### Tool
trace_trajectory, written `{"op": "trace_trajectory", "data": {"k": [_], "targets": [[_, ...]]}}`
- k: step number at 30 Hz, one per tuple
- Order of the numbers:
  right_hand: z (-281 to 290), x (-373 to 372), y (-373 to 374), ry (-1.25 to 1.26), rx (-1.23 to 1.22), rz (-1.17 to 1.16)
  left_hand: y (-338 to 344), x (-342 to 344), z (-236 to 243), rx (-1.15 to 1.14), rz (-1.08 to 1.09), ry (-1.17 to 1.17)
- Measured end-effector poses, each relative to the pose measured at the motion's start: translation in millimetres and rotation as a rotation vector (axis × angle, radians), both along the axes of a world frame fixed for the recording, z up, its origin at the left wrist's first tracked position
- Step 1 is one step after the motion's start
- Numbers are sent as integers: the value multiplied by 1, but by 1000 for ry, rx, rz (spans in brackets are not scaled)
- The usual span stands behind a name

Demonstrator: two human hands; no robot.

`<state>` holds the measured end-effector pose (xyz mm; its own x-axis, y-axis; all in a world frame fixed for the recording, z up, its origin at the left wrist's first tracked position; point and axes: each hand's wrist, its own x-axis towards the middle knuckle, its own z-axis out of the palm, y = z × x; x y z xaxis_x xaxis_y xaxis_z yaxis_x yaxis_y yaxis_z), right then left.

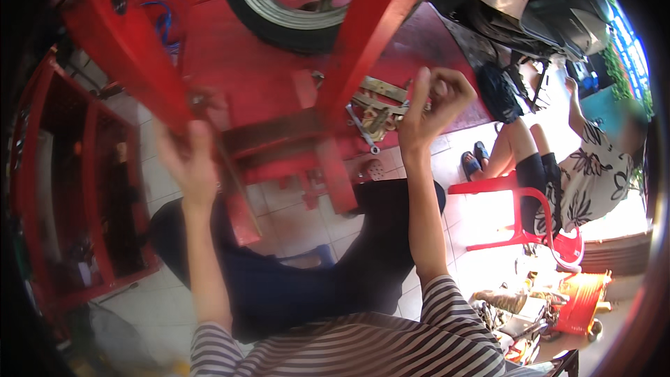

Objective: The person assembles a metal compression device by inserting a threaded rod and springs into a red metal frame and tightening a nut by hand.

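Observation:
A red metal stand rises in front of me, with two slanting posts joined by a low crossbar. My left hand is at the lower end of its left post, near a bolt. Motion smears those fingers, so their grip is unclear. Right of the other post, my right hand is raised with the thumb up and the fingers loosely bent; I see nothing in it. Beneath it lie a wrench and several worn metal parts on a red platform. A motorcycle wheel stands behind the posts.
A red open shelf cabinet is at the left. On the right, a person sits on a red plastic chair. A red basket stands beside a pile of parts at the lower right. Dark motorcycle bodywork fills the upper right.

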<state>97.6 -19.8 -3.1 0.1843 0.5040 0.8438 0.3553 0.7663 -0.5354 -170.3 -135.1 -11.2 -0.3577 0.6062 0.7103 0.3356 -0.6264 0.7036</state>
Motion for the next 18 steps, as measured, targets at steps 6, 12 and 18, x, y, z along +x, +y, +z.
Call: {"op": "trace_trajectory", "data": {"k": [6, 12, 18], "targets": [[-8, 23, 18, -407, -398, -12, 6, 4, -6, 54, 89, -53], [-9, 18, -13, -672, -620, 101, 6, -3, -10, 50, 123, 0], [-46, 1, -23, -966, -642, 14, 9, -7, -22, 74, 76, -67]]}}
